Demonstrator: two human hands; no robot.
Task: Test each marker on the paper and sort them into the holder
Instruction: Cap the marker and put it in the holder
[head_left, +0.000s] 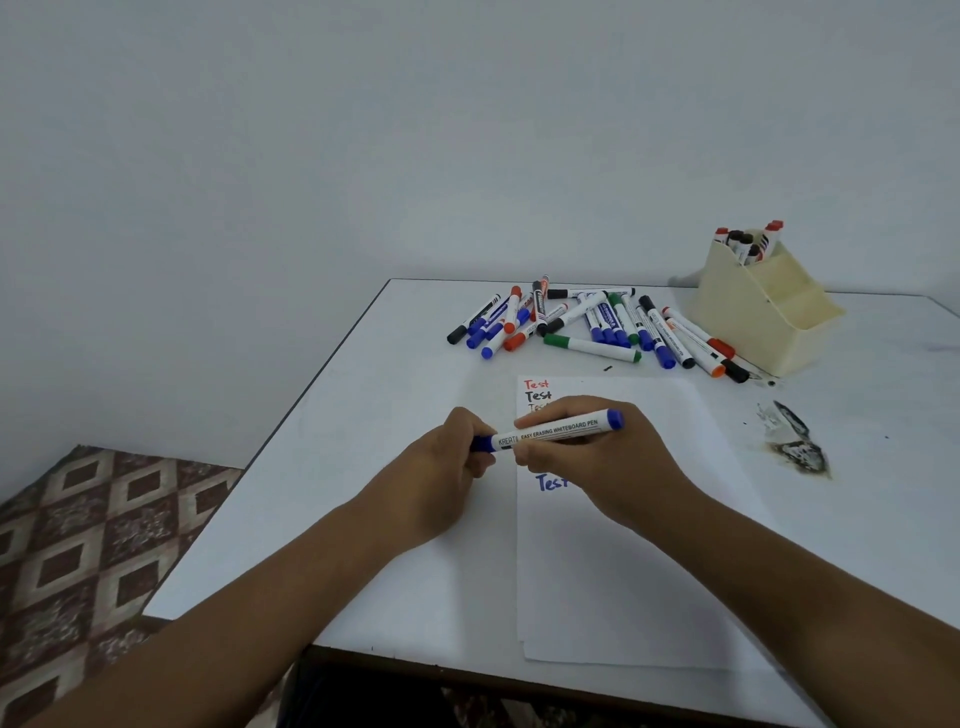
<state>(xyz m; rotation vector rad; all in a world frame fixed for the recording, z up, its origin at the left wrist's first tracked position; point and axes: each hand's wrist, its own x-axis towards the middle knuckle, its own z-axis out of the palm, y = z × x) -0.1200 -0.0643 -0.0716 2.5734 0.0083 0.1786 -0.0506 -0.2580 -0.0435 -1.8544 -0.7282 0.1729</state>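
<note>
A blue whiteboard marker (558, 430) lies level between both hands over the top left of the paper (613, 561). My left hand (441, 478) grips its blue cap end, and my right hand (597, 462) holds the white barrel. The paper carries the word "Test" in red, black and blue, partly hidden by my right hand. A pile of several markers (587, 325) in blue, red, green and black lies beyond the paper. The cream holder (763, 312) stands at the back right with several red and black markers in its rear compartment.
The white table (415, 395) has its left edge running diagonally and its front edge close to me. A dark scorched patch (797, 441) marks the table right of the paper. A patterned cloth (88, 551) lies lower left, beyond the table.
</note>
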